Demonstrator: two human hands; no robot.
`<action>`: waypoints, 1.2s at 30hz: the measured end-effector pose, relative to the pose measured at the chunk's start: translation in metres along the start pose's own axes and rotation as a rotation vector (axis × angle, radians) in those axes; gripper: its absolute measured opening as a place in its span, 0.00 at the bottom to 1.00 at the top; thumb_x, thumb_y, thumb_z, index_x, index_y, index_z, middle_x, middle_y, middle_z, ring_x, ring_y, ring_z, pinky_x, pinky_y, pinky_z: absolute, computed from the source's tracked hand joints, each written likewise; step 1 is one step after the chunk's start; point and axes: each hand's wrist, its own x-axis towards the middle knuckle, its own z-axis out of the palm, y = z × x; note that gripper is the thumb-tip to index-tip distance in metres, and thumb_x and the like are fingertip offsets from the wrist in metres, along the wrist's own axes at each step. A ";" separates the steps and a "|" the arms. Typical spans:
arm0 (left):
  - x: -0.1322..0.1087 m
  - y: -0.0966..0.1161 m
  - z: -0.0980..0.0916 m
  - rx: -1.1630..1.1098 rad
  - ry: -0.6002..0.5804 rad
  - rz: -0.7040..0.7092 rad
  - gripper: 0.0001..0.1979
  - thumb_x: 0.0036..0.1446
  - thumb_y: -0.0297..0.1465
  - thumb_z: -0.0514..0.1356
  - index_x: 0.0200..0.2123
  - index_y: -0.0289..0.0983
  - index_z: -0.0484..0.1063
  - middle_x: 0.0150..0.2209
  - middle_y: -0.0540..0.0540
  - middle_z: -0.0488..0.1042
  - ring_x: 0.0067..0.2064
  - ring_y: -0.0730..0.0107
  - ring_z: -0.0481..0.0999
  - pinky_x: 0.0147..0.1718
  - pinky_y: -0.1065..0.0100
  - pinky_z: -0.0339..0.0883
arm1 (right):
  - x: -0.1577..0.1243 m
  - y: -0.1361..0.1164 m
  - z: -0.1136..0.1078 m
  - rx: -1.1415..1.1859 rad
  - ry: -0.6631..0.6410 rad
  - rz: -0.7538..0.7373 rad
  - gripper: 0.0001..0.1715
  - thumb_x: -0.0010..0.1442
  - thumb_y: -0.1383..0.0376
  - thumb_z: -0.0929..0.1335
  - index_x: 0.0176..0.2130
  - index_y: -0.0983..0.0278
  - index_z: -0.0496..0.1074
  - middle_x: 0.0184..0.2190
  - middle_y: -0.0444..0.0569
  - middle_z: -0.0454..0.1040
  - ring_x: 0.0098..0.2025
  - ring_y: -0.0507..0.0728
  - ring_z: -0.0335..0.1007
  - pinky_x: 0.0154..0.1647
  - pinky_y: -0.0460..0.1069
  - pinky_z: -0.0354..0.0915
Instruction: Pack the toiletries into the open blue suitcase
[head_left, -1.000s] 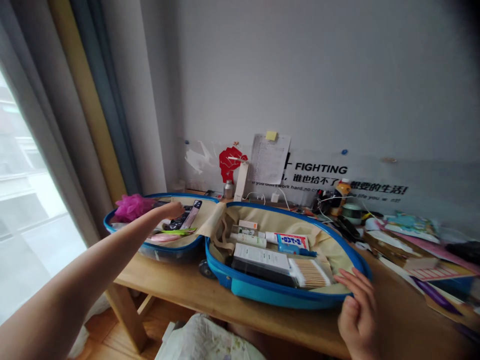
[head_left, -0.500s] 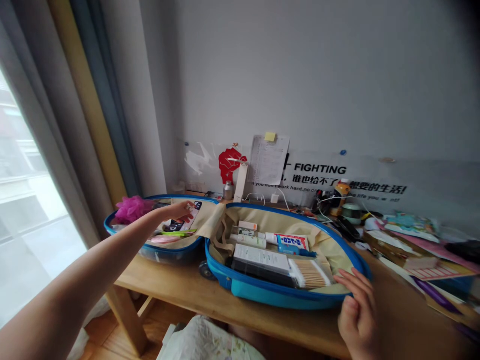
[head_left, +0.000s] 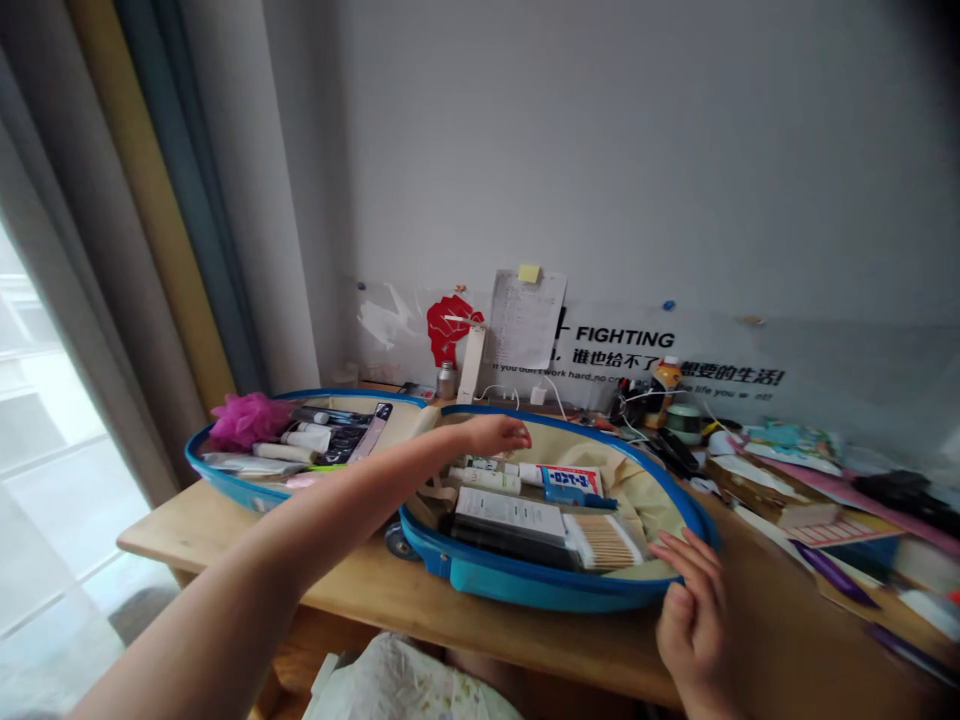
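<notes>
A blue suitcase lies open on a wooden table (head_left: 487, 625). My left hand (head_left: 491, 435) reaches over the far end of its right half (head_left: 555, 592). Its fingers curl down onto the small toiletries there, and what they hold, if anything, is hidden. My right hand (head_left: 694, 605) rests on that half's near right rim with its fingers spread and holds nothing. This half holds a toothpaste box (head_left: 571, 480), a white and black box (head_left: 510, 515) and a pack of cotton swabs (head_left: 609, 541). The left half (head_left: 225, 482) holds a pink bath pouf (head_left: 244, 420), tubes and a dark flat item (head_left: 373, 430).
Books, papers and a purple pen clutter the table's right side (head_left: 817, 520). Bottles, cables and a green jar (head_left: 682, 420) stand by the wall under a "FIGHTING" sign (head_left: 622, 338). Curtains (head_left: 150, 230) and a window are at the left. A patterned white cloth (head_left: 405, 685) lies below the table edge.
My left hand has left the suitcase's left half and swung right to the far end of the right half. The view shifted slightly. My right hand has stayed on the rim.
</notes>
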 end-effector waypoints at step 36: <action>0.009 0.026 0.056 0.443 -0.240 -0.090 0.14 0.66 0.38 0.60 0.50 0.36 0.73 0.52 0.42 0.74 0.51 0.61 0.75 0.51 0.53 0.72 | 0.000 -0.002 -0.002 0.000 -0.022 0.017 0.20 0.71 0.60 0.56 0.48 0.63 0.71 0.47 0.58 0.73 0.59 0.66 0.65 0.56 0.66 0.63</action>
